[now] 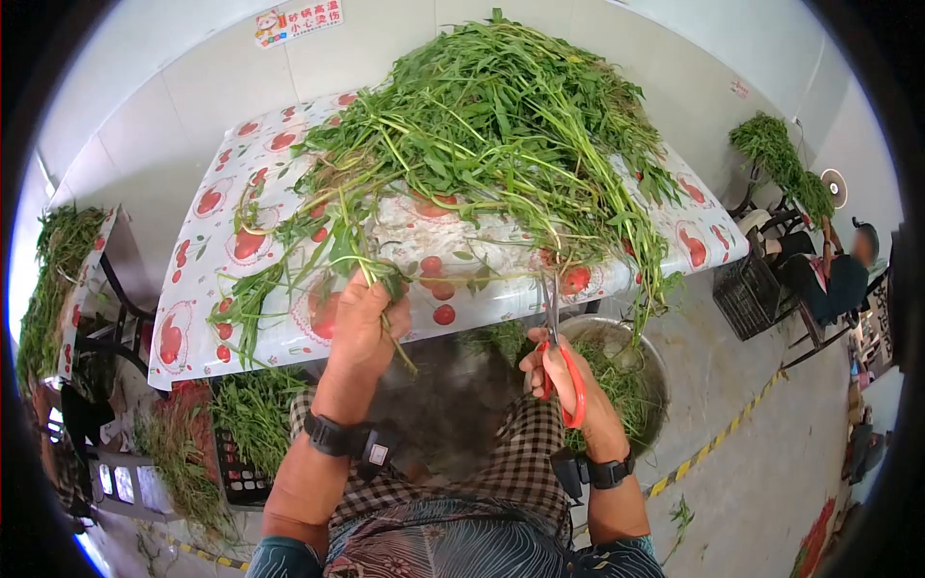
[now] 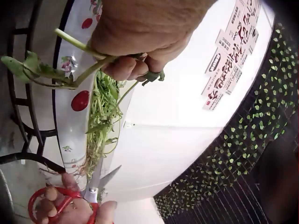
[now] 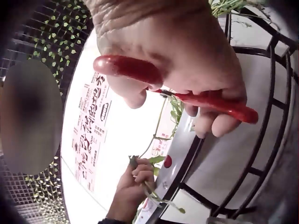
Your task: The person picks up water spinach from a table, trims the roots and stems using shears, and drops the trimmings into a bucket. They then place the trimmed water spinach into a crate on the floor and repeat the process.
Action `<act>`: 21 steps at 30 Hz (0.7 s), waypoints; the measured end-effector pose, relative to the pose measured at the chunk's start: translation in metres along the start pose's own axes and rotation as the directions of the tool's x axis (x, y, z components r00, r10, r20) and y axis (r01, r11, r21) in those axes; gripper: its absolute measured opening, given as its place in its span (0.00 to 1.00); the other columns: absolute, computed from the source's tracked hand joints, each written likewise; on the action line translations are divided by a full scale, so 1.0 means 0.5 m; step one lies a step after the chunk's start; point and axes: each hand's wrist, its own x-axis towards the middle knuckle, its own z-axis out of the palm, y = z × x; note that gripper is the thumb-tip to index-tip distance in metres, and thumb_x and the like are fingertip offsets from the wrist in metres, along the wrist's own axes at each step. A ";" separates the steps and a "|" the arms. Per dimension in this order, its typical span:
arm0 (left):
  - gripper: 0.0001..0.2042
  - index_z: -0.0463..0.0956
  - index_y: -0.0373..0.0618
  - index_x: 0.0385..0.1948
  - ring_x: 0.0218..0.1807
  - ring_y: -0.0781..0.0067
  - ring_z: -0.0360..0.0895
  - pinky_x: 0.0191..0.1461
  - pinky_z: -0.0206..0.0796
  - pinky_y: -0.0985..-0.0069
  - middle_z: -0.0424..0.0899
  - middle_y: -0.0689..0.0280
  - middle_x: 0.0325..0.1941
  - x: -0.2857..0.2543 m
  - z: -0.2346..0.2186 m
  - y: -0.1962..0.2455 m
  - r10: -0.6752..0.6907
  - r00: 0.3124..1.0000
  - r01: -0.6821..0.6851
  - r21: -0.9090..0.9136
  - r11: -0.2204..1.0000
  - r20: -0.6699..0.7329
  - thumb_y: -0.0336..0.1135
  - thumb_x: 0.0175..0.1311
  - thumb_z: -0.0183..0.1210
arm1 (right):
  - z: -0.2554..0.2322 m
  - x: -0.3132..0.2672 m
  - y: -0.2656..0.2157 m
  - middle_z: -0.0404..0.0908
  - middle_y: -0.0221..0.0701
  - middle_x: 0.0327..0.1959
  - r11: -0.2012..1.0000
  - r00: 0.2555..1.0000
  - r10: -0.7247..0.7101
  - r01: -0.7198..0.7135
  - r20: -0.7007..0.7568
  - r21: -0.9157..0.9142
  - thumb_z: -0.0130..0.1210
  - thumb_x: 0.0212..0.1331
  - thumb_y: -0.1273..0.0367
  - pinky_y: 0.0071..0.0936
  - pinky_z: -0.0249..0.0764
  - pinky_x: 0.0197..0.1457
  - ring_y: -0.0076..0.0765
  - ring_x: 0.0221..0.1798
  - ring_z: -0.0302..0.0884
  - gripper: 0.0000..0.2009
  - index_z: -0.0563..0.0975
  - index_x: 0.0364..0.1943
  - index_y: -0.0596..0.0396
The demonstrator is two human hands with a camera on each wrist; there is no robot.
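Note:
Leafy green stems are gripped by my left hand, which is over the front edge of the table. One long thin stem runs from that hand to the right, toward the scissors. My right hand holds these by their red handles, fingers and thumb through the loops. Their blades are spread apart in the left wrist view and point up toward the tabletop in the head view. A large heap of long-stemmed greens covers the back and middle of the table, some stems trailing toward my hands.
Below my right hand stands a round metal basin with cut greens. A black crate filled with greens sits on the floor at left. Another person sits at far right, near a black crate and more greens.

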 end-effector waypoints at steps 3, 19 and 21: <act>0.15 0.68 0.41 0.44 0.17 0.92 0.59 0.15 0.46 0.92 0.78 0.68 0.35 -0.004 -0.008 0.001 0.000 1.000 0.000 -0.005 1.000 0.018 0.41 0.61 0.52 | -0.001 0.026 -0.002 0.71 0.30 0.29 1.000 1.000 -0.008 0.008 -0.012 -0.018 0.40 0.61 0.51 0.19 0.65 0.28 0.21 0.24 0.64 0.27 0.62 0.52 0.62; 0.13 0.67 0.50 0.42 0.22 0.84 0.60 0.20 0.50 0.86 0.71 0.72 0.32 -0.012 -0.004 0.014 -0.034 0.999 0.035 -0.005 0.999 0.013 0.42 0.59 0.54 | 0.006 0.026 -0.029 0.71 0.30 0.27 0.994 0.998 -0.065 0.066 0.009 -0.091 0.40 0.61 0.52 0.18 0.65 0.25 0.20 0.22 0.64 0.26 0.66 0.48 0.65; 0.12 0.67 0.50 0.42 0.22 0.84 0.60 0.20 0.50 0.86 0.71 0.72 0.32 -0.012 -0.022 0.009 -0.075 0.997 0.075 -0.028 0.997 -0.010 0.42 0.60 0.54 | 0.012 0.044 -0.037 0.71 0.30 0.25 0.991 0.995 -0.095 0.093 -0.016 -0.100 0.40 0.61 0.52 0.18 0.64 0.23 0.20 0.21 0.64 0.26 0.66 0.47 0.65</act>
